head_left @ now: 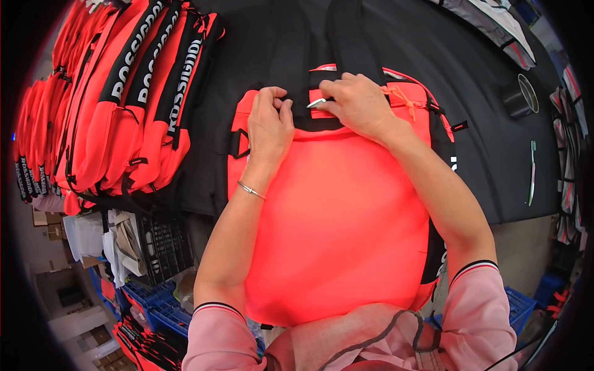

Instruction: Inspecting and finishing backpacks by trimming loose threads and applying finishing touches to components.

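Note:
A bright orange-red backpack (334, 229) lies in front of me, its two black shoulder straps (352, 37) stretched away over the table. At its top edge, my left hand (271, 120) has its fingers bent and pinched at the side of the left strap; the fingertips are partly hidden. My right hand (362, 105) is closed around a small tool with a pointed silver blade (317, 103). The blade points left, over the black band between the straps. Beside my right wrist lies an orange cord (402, 96) on the backpack.
Orange-red backpacks with black panels (124, 111) are stacked at the left of the black-covered table (489, 167). At the right are a dark metal cup (520, 98) and a toothbrush (532, 173). Grey bags (495, 28) lie at the far right. Blue crates (167, 315) stand below left.

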Demonstrator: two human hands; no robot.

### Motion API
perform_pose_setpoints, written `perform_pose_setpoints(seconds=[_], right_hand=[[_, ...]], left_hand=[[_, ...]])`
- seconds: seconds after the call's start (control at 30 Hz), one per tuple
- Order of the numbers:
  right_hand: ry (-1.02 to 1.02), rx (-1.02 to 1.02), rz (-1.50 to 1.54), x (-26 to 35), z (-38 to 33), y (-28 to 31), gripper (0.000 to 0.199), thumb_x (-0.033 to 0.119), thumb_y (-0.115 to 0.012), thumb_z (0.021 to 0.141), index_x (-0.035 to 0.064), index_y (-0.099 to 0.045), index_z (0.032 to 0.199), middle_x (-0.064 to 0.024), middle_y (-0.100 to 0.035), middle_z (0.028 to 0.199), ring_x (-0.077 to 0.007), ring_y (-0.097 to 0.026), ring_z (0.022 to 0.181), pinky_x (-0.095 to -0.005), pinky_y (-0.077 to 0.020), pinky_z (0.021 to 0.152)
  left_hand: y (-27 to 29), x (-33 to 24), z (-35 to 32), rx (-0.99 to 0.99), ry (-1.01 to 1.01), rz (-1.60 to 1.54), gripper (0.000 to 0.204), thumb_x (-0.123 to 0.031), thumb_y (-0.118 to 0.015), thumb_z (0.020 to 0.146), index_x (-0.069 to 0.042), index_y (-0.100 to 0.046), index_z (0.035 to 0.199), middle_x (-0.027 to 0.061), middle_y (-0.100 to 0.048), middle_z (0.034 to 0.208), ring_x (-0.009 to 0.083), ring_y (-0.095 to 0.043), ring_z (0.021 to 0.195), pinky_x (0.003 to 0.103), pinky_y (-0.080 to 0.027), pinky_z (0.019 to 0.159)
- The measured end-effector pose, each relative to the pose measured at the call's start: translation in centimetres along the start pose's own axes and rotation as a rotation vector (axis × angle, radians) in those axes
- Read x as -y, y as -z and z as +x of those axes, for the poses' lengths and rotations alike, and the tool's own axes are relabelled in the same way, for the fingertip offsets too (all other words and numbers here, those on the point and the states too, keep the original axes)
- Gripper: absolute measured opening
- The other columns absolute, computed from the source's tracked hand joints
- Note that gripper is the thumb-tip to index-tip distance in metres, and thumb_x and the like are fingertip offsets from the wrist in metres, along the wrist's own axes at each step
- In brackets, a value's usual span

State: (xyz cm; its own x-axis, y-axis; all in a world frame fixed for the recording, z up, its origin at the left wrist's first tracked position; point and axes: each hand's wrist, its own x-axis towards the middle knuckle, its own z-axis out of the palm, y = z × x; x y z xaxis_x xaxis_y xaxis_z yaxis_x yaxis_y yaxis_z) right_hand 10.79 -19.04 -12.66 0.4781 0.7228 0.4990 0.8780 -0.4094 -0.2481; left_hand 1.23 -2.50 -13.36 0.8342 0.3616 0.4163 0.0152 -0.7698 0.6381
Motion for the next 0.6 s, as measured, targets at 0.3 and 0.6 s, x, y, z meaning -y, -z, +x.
perform_pose_setpoints(seconds=[0.3,0.6], right_hand=[[-0.646,-0.235,0.591,-0.7,-2.6,4.5,0.047,0.028,-0.081,0.079,0.0001,-0.061,0.11,-0.0059,-0.066,0.081,-0.0128,-0.062,0.076,-0.027,-0.0497,0.07],[-0.778,-0.37,0.874,-2.6,-3.0,3.4,0.035,0.026,-0.074,0.085,-0.0015,-0.064,0.105,-0.0038,-0.069,0.076,-0.0061,-0.056,0.066,-0.0224,-0.0443,0.063]], left_hand=[[1.7,-3.3,-6.8,0.271,-0.463,0.248,0.03,-0.018,-0.064,0.09,-0.005,-0.067,0.117,0.0047,-0.066,0.117,0.0211,-0.058,0.108,0.035,-0.036,0.094],[0.3,-4.8,-4.8,0.112,-0.437,0.218,0.014,-0.017,-0.071,0.086,-0.003,-0.072,0.089,0.0042,-0.071,0.084,0.0199,-0.064,0.066,0.032,-0.046,0.055]])
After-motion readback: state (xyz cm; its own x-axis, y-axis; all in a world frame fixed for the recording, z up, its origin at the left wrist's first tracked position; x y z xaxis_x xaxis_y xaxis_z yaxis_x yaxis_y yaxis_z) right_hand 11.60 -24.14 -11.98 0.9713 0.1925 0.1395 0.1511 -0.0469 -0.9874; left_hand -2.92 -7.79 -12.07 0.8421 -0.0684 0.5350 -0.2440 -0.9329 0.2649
